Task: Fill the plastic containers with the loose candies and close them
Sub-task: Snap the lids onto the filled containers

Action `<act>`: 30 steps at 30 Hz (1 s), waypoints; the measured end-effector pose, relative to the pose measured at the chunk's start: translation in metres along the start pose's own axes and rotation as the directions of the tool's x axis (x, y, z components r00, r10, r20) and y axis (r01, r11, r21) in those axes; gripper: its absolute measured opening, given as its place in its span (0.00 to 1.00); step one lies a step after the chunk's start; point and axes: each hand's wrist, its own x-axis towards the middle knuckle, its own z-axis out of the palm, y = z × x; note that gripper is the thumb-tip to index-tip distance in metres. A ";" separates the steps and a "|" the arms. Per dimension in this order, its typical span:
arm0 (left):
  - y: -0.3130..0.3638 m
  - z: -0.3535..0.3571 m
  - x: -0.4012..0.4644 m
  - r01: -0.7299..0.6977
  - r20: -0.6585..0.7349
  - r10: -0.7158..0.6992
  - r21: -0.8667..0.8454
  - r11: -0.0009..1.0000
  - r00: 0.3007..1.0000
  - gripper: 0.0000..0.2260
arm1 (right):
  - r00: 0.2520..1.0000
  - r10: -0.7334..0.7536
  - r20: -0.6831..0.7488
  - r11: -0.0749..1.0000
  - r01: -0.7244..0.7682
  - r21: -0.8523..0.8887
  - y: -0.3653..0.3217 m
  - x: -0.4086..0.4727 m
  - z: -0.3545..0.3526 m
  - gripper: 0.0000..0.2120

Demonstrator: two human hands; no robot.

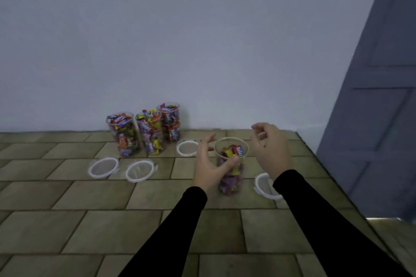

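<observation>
Centre-right of the frame: a clear plastic container (230, 171), upright on the tiled surface (67, 198), lidless, filled nearly to the rim with wrapped candies (234, 150). Left hand (208, 164) wrapped round the container's left side, thumb pressed across the near wall, fingers stretched behind the far rim. Right hand (269, 150) just right of the container and above the rim, fingers loosely curled, thumb and fingertips close together at the top – nothing clearly held; too blurred to tell whether a small candy is pinched there. Both forearms in black sleeves (326, 220), entering from the bottom of the frame. Upper left of centre, against the pale wall (180, 40): three more open containers (146, 132) in a tight row, touching or nearly so, all heaped with candies. Four white-rimmed round lids lying flat on the surface – two lids (121, 170) side by side below the row, a third lid (186, 148) just left of the left hand's fingers, a fourth lid (266, 185) at the right, partly hidden under the right sleeve. Grey panelled door (378, 96) along the right edge.
</observation>
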 end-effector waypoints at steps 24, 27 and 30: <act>-0.023 0.036 -0.005 0.046 0.038 -0.046 -0.005 0.999 0.998 0.41 | 0.740 0.486 0.466 0.674 0.022 -0.738 0.083 -0.033 0.012 0.12; -0.023 0.036 -0.005 0.046 0.043 -0.046 0.001 0.999 0.998 0.40 | 0.807 0.436 0.399 0.730 -0.058 -0.681 0.077 -0.021 0.010 0.11; -0.023 0.035 -0.005 0.050 0.046 -0.050 0.005 0.999 0.998 0.39 | 0.923 0.313 0.222 0.814 -0.140 -0.564 0.068 -0.003 0.004 0.10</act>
